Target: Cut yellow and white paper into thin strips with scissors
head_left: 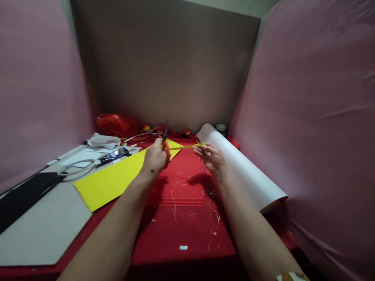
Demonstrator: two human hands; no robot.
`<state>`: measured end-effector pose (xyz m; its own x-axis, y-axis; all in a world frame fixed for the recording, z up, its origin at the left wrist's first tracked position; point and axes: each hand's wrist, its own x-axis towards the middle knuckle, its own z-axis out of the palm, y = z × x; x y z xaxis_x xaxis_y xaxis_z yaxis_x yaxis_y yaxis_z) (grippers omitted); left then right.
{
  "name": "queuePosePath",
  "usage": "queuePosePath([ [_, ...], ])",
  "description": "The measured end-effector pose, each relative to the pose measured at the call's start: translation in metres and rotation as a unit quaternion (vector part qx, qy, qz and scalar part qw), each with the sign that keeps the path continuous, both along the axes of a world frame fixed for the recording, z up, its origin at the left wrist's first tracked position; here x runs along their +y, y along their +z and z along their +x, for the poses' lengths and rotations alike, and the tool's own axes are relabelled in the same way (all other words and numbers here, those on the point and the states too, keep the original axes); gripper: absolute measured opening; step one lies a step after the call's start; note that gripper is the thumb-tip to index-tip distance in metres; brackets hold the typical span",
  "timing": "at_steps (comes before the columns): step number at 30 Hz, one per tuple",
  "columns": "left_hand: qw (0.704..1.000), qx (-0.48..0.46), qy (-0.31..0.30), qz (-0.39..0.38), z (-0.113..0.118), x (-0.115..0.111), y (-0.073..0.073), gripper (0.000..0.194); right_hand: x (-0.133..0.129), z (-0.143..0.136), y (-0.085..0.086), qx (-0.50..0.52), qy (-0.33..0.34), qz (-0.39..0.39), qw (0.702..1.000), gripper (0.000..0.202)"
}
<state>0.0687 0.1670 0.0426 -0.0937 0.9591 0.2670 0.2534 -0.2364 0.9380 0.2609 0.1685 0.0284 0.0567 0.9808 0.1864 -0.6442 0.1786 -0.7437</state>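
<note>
In the head view, your left hand [154, 156] is closed around a pair of scissors [167, 154], the orange handles on the thumb side of your fist and the dark blades pointing up and away from you. Whether your fingers pass through the loops, you cannot tell from here, nor whether the blades are parted.

Your right hand [215, 160] pinches the end of a narrow yellow strip [185, 147] between thumb and fingertips, with the other fingers loosely curled below, palm turned partly up. The strip runs nearly level across the gap between your hands: its right end lies in your fingertips, its left end reaches the scissors' handles. It is too small to tell whether your left fingers pinch that end as well.

Under the strip, a red ribbed sheet [183, 183] lies on the red cloth [164, 242]. Just beside and partly behind your left hand, a yellow sheet [109, 183] slants across the edge of a grey board [49, 234]. Beyond your right wrist rests a white roll [240, 164], and loose threads [175, 207] lie between your forearms.
</note>
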Motion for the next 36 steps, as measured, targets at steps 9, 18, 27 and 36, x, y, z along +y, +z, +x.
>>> queuePosePath([
  [9,0.878,-0.459,-0.073,-0.117,0.009,0.017,-0.01,0.013,-0.002,-0.016,-0.002,0.107,0.024,-0.107,0.988,0.017],
  [18,0.861,-0.502,-0.073,-0.04,-0.014,0.018,-0.002,0.024,-0.004,-0.026,-0.017,0.053,0.045,-0.184,0.981,0.014],
  [27,0.894,-0.44,-0.018,0.083,-0.03,0.022,-0.004,0.029,-0.007,-0.017,-0.02,-0.158,0.057,-0.147,0.975,0.009],
  [36,0.895,-0.421,-0.051,0.139,-0.035,0.024,-0.004,0.033,-0.016,-0.002,-0.011,-0.184,0.26,-0.046,0.947,0.016],
])
